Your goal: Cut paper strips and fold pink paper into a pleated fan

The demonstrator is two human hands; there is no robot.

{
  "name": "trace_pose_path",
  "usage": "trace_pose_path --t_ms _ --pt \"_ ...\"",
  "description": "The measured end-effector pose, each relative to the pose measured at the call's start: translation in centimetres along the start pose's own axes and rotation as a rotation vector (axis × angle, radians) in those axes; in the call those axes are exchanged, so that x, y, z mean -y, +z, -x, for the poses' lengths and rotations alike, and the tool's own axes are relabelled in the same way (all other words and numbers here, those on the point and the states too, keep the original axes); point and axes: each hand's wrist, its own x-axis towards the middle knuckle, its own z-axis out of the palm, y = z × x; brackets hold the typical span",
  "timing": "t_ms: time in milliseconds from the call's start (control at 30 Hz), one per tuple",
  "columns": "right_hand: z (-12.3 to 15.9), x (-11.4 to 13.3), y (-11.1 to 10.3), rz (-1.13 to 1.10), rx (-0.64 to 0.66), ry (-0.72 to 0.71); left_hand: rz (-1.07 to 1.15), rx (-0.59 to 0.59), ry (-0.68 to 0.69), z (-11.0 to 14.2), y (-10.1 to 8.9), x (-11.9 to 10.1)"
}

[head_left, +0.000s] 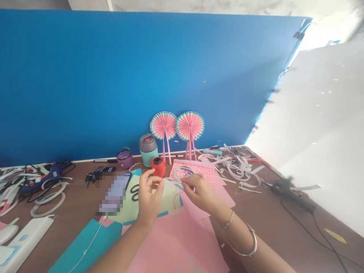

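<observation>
My left hand (150, 197) and my right hand (199, 190) meet above the desk, each pinching an end of a thin pale strip (172, 182) stretched between them. A roll of tape (182, 173) sits just beyond my right fingers, on a pink patterned sheet (199, 168). Under my forearms lie pink paper (173, 242), a pale yellow-green sheet (170, 197) and teal paper (85, 242). My right wrist wears bracelets.
Two pink folded paper fans (176, 127) lean on the blue partition (127, 76). A teal flask (148, 149), a red round object (158, 167), a purple container (125, 158), scissors (134, 192), a phone (113, 193), a blue glue gun (42, 178), tape rings (48, 199) and paper scraps (236, 167) lie around. A black glue gun (292, 193) lies right.
</observation>
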Motion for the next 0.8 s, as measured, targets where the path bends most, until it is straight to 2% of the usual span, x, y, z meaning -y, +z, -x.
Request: trace_pose_path --t_ms 200,600,800 --pt "0.4 0.2 0.2 -0.073 -0.031 0.061 0.034 -0.012 0.121 0.9 0.3 -0.1" --pt "0.9 -0.4 1.0 -0.172 -0.139 0.138 0.044 -0.013 0.135 0.8 0.4 0.1" --pt "0.6 0.4 1.3 -0.436 -0.154 0.267 0.079 -0.023 0.205 1.2 1.2 -0.4"
